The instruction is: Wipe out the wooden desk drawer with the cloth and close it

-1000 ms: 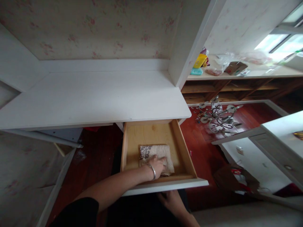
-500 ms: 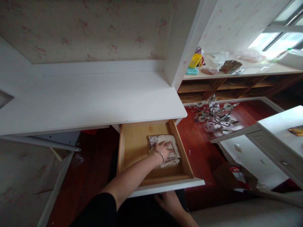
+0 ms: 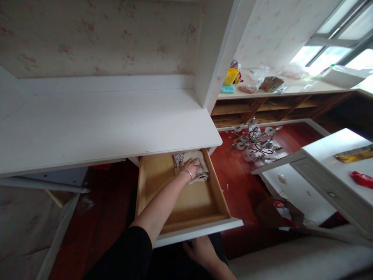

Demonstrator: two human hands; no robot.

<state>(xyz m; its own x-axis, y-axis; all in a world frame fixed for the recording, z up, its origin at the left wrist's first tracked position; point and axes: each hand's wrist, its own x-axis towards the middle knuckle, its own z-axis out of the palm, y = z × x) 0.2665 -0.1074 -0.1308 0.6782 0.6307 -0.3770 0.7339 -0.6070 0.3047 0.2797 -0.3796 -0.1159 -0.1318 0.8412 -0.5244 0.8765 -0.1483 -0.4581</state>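
A wooden drawer (image 3: 151, 190) with a white front (image 3: 201, 232) is pulled out from under the white desk (image 3: 116, 120). Inside, toward its back right, lies a folded beige cloth (image 3: 203, 175) with a dark pattern along one side. My left hand (image 3: 190, 166), with a bracelet at the wrist, presses on the cloth with its fingers spread over it. Below the drawer front, my right hand (image 3: 202, 251) is at the front's lower edge. Its thumb side shows, but most of its fingers are hidden.
A chandelier (image 3: 258, 142) lies on the red wooden floor (image 3: 233, 182) at the right. Beyond it, a low shelf (image 3: 262, 105) bears a yellow container (image 3: 230, 76) and plastic bags. A white cabinet (image 3: 317, 171) and an open bag (image 3: 269, 214) are at the right.
My left hand has pushed the cloth from the middle right of the drawer toward its back. My right hand stays at the drawer front. The view has turned slightly to the right.
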